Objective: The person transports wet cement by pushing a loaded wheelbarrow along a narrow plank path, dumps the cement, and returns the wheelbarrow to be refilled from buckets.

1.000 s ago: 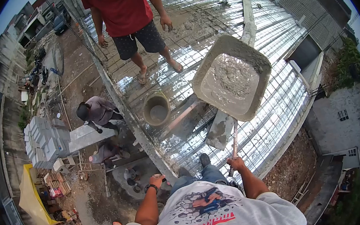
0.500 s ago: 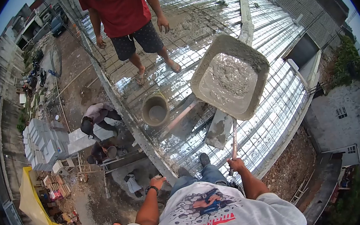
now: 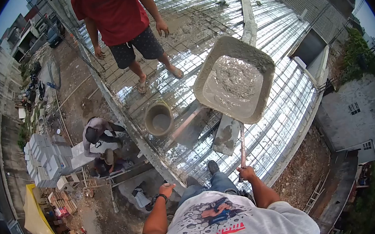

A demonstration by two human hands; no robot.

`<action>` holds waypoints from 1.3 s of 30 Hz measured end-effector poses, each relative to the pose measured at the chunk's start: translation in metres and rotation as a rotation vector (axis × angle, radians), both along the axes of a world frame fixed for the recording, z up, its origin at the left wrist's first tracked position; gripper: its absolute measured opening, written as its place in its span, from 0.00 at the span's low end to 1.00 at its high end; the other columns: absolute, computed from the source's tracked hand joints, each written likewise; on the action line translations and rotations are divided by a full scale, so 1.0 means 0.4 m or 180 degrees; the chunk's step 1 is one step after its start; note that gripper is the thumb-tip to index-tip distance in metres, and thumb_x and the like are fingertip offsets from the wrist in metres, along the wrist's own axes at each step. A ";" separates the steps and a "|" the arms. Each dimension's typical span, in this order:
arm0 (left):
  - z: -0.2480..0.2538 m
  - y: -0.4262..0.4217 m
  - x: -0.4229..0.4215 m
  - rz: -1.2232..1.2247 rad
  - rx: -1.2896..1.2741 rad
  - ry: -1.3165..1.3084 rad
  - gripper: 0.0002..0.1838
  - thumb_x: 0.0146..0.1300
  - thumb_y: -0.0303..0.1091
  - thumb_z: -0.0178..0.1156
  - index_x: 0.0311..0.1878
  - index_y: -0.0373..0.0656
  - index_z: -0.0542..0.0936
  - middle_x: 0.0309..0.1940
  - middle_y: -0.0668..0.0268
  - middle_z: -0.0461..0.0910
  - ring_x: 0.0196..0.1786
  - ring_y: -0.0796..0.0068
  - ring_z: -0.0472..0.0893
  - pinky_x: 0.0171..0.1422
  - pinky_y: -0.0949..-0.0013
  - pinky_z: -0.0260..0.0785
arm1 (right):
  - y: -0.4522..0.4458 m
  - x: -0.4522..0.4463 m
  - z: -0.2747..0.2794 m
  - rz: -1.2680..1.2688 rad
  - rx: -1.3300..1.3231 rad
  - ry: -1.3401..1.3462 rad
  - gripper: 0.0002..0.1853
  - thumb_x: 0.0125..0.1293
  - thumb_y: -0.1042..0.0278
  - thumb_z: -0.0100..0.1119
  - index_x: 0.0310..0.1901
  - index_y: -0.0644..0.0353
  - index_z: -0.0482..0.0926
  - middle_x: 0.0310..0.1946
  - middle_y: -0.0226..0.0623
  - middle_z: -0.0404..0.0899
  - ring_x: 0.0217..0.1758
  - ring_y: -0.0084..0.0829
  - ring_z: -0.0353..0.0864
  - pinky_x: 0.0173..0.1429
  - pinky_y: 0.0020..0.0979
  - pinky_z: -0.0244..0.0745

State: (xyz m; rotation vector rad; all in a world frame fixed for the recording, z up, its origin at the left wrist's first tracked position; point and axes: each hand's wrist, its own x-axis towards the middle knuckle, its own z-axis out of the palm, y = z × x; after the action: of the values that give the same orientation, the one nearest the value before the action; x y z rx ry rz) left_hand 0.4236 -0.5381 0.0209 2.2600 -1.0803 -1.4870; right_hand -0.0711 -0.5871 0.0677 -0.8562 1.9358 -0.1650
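Workers point(image 3: 92, 135) below closer together; wheelbarrow point(image 3: 217, 52) beyond hands point(image 3: 247, 173).

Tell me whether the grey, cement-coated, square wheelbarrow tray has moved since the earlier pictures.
No. The view shifted, but the wheelbarrow tray shows no clear movement either way against the grey, cement-smeared board by its near edge.

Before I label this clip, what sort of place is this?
Probably a building site: shiny ribbed metal decking, a square grey tray of wet grey mix, and stacked pale rectangular blocks down below.
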 end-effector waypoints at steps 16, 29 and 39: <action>0.093 -0.019 -0.036 -0.0037 -0.0031 0.0639 0.24 0.56 0.50 0.69 0.53 0.47 0.85 0.31 0.66 0.84 0.31 0.77 0.81 0.37 0.69 0.73 | -0.005 -0.016 -0.025 0.0158 -0.0066 0.0051 0.27 0.62 0.43 0.64 0.40 0.66 0.85 0.27 0.40 0.85 0.29 0.31 0.84 0.33 0.33 0.79; -0.027 0.012 -0.014 -0.0173 0.0086 -0.0146 0.26 0.55 0.43 0.71 0.55 0.40 0.82 0.34 0.63 0.86 0.31 0.75 0.82 0.37 0.69 0.73 | 0.027 -0.054 -0.081 0.0164 0.0374 0.0339 0.28 0.64 0.43 0.60 0.34 0.69 0.83 0.24 0.43 0.82 0.24 0.35 0.82 0.25 0.37 0.79; 0.065 -0.007 -0.029 0.0041 0.0205 0.0199 0.23 0.53 0.32 0.71 0.53 0.36 0.81 0.45 0.58 0.85 0.45 0.70 0.84 0.49 0.69 0.74 | 0.052 -0.030 -0.079 0.0081 0.0330 0.0507 0.29 0.63 0.43 0.59 0.31 0.70 0.84 0.21 0.44 0.81 0.21 0.36 0.81 0.27 0.37 0.76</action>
State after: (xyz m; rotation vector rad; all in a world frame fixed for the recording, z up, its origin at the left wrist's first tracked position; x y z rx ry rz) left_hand 0.4118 -0.5410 0.0469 2.2420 -1.0124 -1.5982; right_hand -0.0829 -0.5665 0.0361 -0.8458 2.0611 0.0193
